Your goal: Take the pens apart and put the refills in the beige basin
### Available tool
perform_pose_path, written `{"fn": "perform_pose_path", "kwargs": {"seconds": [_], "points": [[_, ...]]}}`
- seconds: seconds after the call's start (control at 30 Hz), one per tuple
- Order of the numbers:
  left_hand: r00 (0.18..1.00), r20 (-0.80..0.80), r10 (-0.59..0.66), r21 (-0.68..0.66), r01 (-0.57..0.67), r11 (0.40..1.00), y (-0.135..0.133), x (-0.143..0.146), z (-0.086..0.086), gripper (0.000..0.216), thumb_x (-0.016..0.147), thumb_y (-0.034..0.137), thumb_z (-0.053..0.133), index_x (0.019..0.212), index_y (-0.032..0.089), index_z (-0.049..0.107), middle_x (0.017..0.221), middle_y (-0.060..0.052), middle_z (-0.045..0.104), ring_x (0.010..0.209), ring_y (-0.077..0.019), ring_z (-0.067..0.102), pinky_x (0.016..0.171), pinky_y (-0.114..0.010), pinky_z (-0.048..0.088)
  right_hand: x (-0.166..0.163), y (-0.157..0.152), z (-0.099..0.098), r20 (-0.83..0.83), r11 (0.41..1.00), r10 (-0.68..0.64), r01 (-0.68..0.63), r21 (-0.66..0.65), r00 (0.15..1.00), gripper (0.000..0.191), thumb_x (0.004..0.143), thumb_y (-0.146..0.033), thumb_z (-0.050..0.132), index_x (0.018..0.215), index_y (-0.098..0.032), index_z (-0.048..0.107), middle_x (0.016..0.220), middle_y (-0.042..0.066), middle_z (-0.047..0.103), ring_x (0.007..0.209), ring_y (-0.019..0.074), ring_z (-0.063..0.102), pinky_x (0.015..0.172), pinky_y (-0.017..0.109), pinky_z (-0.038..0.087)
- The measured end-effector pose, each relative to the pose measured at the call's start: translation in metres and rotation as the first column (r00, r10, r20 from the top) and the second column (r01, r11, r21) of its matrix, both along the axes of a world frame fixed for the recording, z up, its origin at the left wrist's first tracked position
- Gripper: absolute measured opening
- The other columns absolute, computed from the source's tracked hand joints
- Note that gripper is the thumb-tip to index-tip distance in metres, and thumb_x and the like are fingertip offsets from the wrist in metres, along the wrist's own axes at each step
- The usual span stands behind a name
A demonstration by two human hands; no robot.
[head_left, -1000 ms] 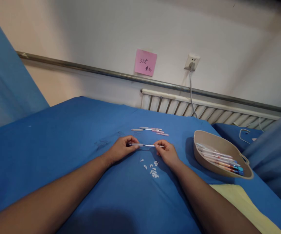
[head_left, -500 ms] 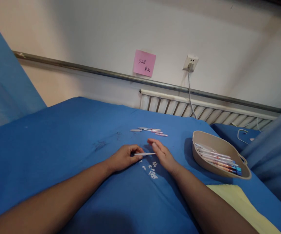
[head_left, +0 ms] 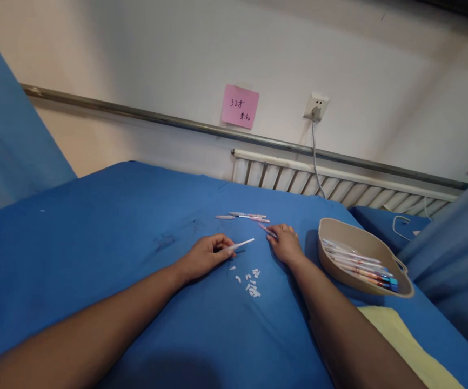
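Note:
My left hand [head_left: 205, 254] rests on the blue cloth [head_left: 108, 237] with its fingers closed on a thin white pen refill [head_left: 241, 245] that points up and to the right. My right hand [head_left: 286, 243] lies further right, its fingers closed on a pink pen part [head_left: 267, 230] at the edge of a small row of pen parts [head_left: 242, 216]. A scatter of small white bits [head_left: 250, 281] lies on the cloth between and just below my hands.
A beige oval tray [head_left: 380, 254] holding several pens stands at the right. A yellow cloth [head_left: 404, 346] lies at the lower right. Behind the table are a radiator [head_left: 339, 186], a wall socket with a cable [head_left: 315, 107] and a pink note [head_left: 240, 106].
My right hand let go of the refill and moved up and right to the row of pen parts, closing on a pink one. My left hand kept the refill and tilted it upward.

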State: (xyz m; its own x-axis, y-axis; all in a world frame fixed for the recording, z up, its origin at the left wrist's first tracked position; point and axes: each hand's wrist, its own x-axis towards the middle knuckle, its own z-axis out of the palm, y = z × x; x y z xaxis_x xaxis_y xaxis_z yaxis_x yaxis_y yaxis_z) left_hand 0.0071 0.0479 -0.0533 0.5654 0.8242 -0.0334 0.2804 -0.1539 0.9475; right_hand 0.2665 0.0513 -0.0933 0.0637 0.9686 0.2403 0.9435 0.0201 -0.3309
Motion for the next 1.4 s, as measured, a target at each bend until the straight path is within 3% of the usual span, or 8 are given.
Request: {"fn": "perform_pose_path", "kwargs": {"seconds": [0.23,0.37,0.43,0.53,0.67,0.97,1.2,1.4], "points": [[0.996,0.003,0.094,0.047,-0.094,0.994,0.005,-0.001,-0.003,0.035,0.074,0.047,0.059,0.09,0.016,0.062,0.084,-0.004,0.069,0.078,-0.0189,0.062,0.071,-0.028,0.045,-0.011,-0.007,0.005,-0.006,0.988,0.145,-0.145,0.049,0.989,0.011,0.086,-0.026,0.052,0.091,-0.019,0.061,0.094,0.008,0.062,0.092,0.0211,0.053,0.083,0.032,0.038],[0.986,0.032,0.162,0.101,-0.164,0.981,0.007,-0.002,-0.003,0.035,0.074,0.046,0.059,0.091,0.015,0.062,0.083,-0.004,0.068,0.078,-0.0193,0.061,0.07,-0.029,0.046,-0.022,-0.012,0.002,-0.232,0.977,0.207,-0.19,0.091,0.95,0.011,0.086,-0.024,0.049,0.095,-0.02,0.054,0.091,0.006,0.062,0.083,0.019,0.056,0.076,0.031,0.041],[0.98,0.04,0.193,0.111,-0.196,0.974,0.007,-0.002,-0.002,0.035,0.072,0.046,0.06,0.089,0.015,0.063,0.078,-0.003,0.066,0.073,-0.0184,0.06,0.067,-0.028,0.046,-0.026,-0.012,0.0,-0.432,0.97,0.244,-0.207,0.132,0.868,0.013,0.086,-0.027,0.048,0.096,-0.02,0.052,0.088,0.004,0.062,0.076,0.0169,0.057,0.071,0.029,0.043],[0.974,0.037,0.224,0.111,-0.226,0.968,0.008,-0.001,-0.003,0.034,0.072,0.046,0.059,0.088,0.016,0.062,0.073,-0.001,0.063,0.068,-0.0165,0.058,0.064,-0.027,0.046,-0.029,-0.012,0.0,-0.683,0.962,0.273,-0.211,0.175,0.677,0.017,0.085,-0.035,0.046,0.092,-0.021,0.054,0.074,-0.001,0.058,0.065,0.0141,0.054,0.061,0.025,0.043],[0.976,0.006,0.215,0.13,-0.214,0.968,0.01,-0.002,-0.005,0.033,0.072,0.045,0.058,0.088,0.016,0.062,0.07,0.0,0.061,0.066,-0.0157,0.057,0.063,-0.026,0.044,-0.029,-0.013,0.007,-0.79,0.962,0.271,-0.188,0.199,0.55,0.022,0.081,-0.041,0.05,0.086,-0.02,0.057,0.066,-0.003,0.054,0.058,0.0127,0.05,0.057,0.024,0.041],[0.986,-0.041,0.162,0.161,-0.153,0.975,0.009,-0.003,-0.004,0.029,0.074,0.04,0.056,0.088,0.016,0.064,0.077,-0.001,0.064,0.071,-0.0172,0.057,0.063,-0.026,0.044,-0.031,-0.016,0.007,-0.778,0.972,0.231,-0.169,0.162,0.584,0.025,0.08,-0.041,0.052,0.087,-0.019,0.06,0.064,-0.002,0.055,0.059,0.0135,0.051,0.058,0.025,0.04],[0.985,-0.065,0.157,0.181,-0.143,0.973,0.01,-0.004,-0.005,0.032,0.076,0.043,0.055,0.092,0.017,0.064,0.076,-0.001,0.064,0.071,-0.0176,0.057,0.065,-0.026,0.045,-0.029,-0.014,0.009,-0.806,0.975,0.22,-0.146,0.167,0.55,0.025,0.08,-0.042,0.051,0.086,-0.019,0.059,0.062,-0.002,0.054,0.057,0.0127,0.05,0.056,0.024,0.041],[0.986,-0.073,0.148,0.195,-0.132,0.972,0.01,-0.004,-0.006,0.03,0.076,0.04,0.056,0.09,0.017,0.066,0.079,-0.001,0.066,0.073,-0.0182,0.058,0.066,-0.027,0.045,-0.03,-0.016,0.009,-0.76,0.967,0.251,-0.185,0.173,0.6,0.024,0.081,-0.041,0.05,0.086,-0.02,0.06,0.062,-0.002,0.055,0.058,0.013,0.052,0.056,0.024,0.042]]}}
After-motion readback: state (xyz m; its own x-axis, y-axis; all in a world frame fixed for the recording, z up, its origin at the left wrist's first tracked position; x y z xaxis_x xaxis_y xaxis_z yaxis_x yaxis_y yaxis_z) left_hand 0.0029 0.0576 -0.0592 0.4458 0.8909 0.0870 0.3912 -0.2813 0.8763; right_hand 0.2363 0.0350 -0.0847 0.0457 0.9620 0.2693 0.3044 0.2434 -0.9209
